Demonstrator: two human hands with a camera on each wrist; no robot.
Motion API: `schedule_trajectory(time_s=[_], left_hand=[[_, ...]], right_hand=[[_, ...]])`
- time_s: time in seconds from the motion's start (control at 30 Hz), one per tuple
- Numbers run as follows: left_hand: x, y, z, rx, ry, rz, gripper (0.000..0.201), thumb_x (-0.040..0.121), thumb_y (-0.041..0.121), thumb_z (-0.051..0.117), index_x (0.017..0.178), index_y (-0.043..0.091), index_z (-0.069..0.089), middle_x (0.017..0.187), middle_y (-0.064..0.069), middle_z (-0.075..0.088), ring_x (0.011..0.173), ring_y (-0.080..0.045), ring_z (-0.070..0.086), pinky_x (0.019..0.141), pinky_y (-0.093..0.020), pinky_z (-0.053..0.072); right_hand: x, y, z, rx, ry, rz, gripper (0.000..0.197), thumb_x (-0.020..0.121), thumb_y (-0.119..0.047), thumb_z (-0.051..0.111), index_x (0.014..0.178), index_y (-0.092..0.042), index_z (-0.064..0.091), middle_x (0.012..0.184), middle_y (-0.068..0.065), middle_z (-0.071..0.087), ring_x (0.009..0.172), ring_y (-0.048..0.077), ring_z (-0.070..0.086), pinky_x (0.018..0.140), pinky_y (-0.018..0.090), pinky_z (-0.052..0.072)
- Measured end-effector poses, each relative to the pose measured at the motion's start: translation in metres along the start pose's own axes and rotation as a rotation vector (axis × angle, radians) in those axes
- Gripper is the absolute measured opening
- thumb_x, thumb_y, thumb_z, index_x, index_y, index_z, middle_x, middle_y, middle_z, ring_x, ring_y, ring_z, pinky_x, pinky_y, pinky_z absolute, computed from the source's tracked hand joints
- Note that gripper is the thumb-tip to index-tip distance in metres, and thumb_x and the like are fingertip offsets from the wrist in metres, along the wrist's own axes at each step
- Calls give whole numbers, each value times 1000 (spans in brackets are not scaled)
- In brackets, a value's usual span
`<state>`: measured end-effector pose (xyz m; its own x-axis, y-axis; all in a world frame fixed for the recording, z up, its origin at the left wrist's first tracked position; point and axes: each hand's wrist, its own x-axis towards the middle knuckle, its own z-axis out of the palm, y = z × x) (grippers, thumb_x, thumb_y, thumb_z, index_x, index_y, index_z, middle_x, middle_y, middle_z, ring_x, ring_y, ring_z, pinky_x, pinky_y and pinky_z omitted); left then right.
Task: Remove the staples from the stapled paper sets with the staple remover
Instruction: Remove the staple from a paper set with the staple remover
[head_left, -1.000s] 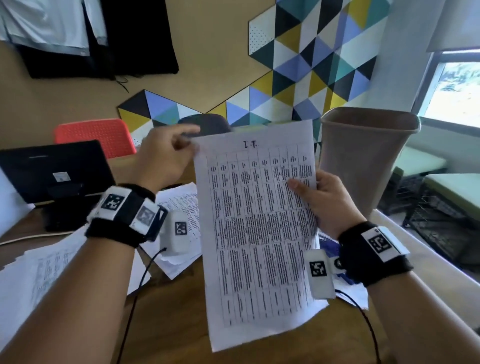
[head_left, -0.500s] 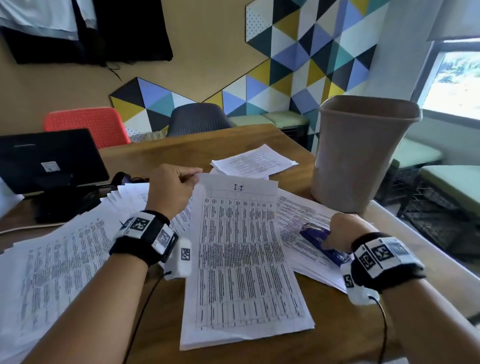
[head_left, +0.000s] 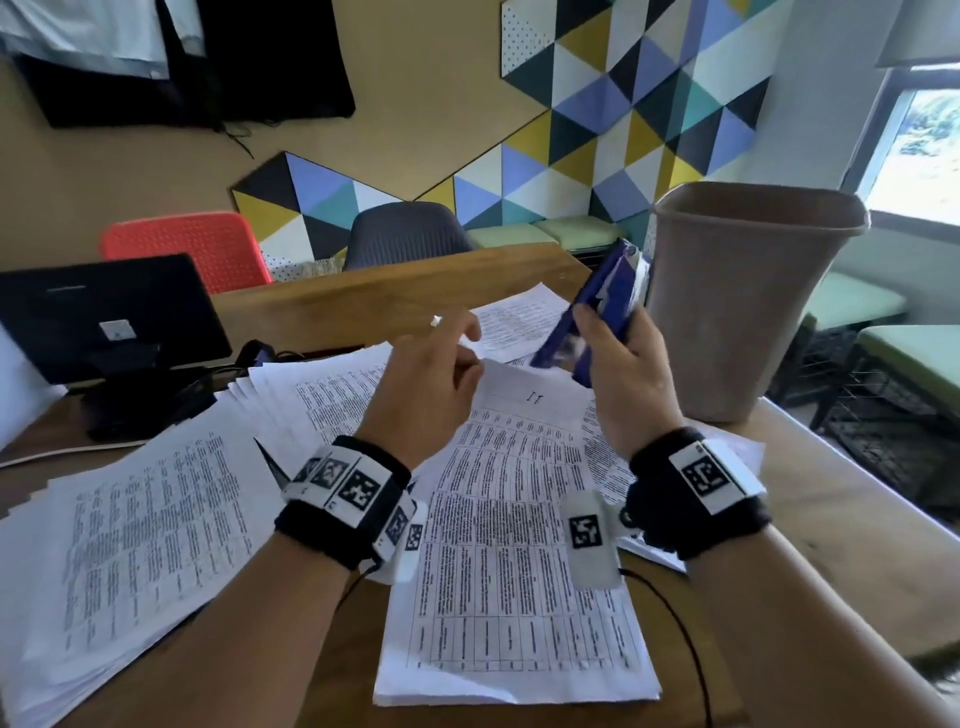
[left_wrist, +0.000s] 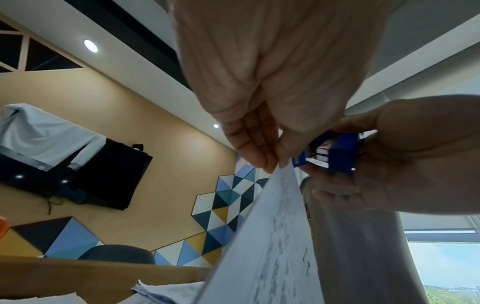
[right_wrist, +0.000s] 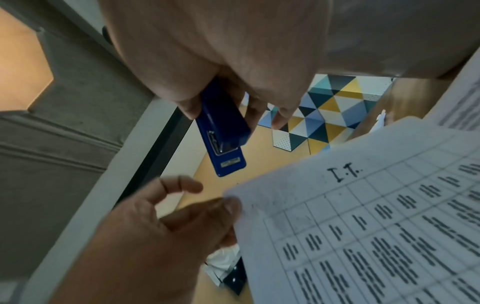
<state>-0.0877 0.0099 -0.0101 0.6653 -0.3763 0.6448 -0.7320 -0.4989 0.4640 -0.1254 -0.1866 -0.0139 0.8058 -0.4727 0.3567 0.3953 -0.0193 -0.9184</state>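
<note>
A stapled paper set (head_left: 519, 545) with a printed table, headed "I.T.", lies on the wooden table (head_left: 374, 301) in front of me. My left hand (head_left: 457, 343) pinches its top left corner between thumb and fingers; the left wrist view shows that corner (left_wrist: 275, 185) lifted. Just right of it, my right hand (head_left: 608, 332) grips the blue staple remover (head_left: 602, 306), raised off the table with its tip pointing up. In the right wrist view the tool (right_wrist: 223, 131) hangs a little above the pinched corner (right_wrist: 241, 197). No staple is visible.
A tall brown bin (head_left: 737, 301) stands on the table right behind my right hand. Fanned piles of printed sheets (head_left: 156, 519) cover the left side, and more sheets (head_left: 519, 317) lie at the back. A black screen (head_left: 104, 312) stands far left. Wrist cables trail near the front edge.
The paper set came down from mid-air onto the table. My right hand let go of it, took the blue staple remover from the table and lifted it. The left hand kept the corner.
</note>
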Motion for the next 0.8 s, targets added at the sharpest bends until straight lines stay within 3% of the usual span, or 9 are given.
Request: schedule_trajectory(time_s=[0.07,0.13,0.27,0.37,0.47,0.53,0.6,0.67,0.8], left_hand=[[-2,6,3,33,-15,49,28,89,-2,70,106,12,52,73,-3,72,69,-24,70,67,-42,59],[-3,9,4,54,-18,66,29,88,-2,68,105,12,50,66,-2,68,64,-28,66,63,-44,57],[-3,13,4,65,-22,75,30,87,-2,66,104,13,47,62,-2,65,60,-30,62,60,-45,55],[-2,20,1,53,-25,87,32,87,-1,67,103,16,45,60,-1,65,59,-29,63,62,-44,55],[1,32,-1,57,-5,133,31,86,1,67,103,17,46,61,-2,67,59,-28,64,65,-43,55],[3,39,-3,57,0,160,30,86,1,68,104,16,49,60,0,66,58,-25,64,65,-42,55],[4,44,-4,46,-9,168,27,87,3,69,105,15,52,61,0,67,59,-24,65,64,-41,56],[4,47,-4,30,-8,166,28,87,4,71,105,14,52,64,-1,70,63,-25,68,64,-41,58],[3,51,-2,23,-11,172,28,86,4,74,106,12,57,65,0,71,63,-24,69,64,-39,58]], right_hand=[[-1,1,15,21,9,-71,17,99,-25,65,107,-10,63,91,10,70,80,20,66,71,32,54],[-5,6,25,-35,1,-116,21,96,-32,63,106,-14,62,92,15,69,78,23,66,69,35,54],[-10,17,28,-174,-10,-126,11,100,-29,62,103,-21,55,87,16,68,73,33,66,68,50,60],[-10,24,27,-245,-29,-121,14,99,-33,63,100,-21,54,86,17,69,74,34,69,68,54,61],[-11,24,29,-278,-33,-165,30,97,-39,65,97,-11,55,79,7,66,70,25,65,66,51,57],[-13,20,30,-254,-24,-214,35,95,-44,67,92,-11,56,73,4,61,66,26,59,62,45,52],[-12,17,31,-198,18,-235,40,92,-49,66,88,-10,58,72,5,64,65,31,60,61,45,52],[-10,13,32,-133,75,-238,46,91,-50,65,84,-5,57,71,9,67,63,27,63,62,48,55],[-9,4,30,-123,141,-306,42,95,-41,64,69,-13,47,59,-2,47,55,14,45,56,35,40]])
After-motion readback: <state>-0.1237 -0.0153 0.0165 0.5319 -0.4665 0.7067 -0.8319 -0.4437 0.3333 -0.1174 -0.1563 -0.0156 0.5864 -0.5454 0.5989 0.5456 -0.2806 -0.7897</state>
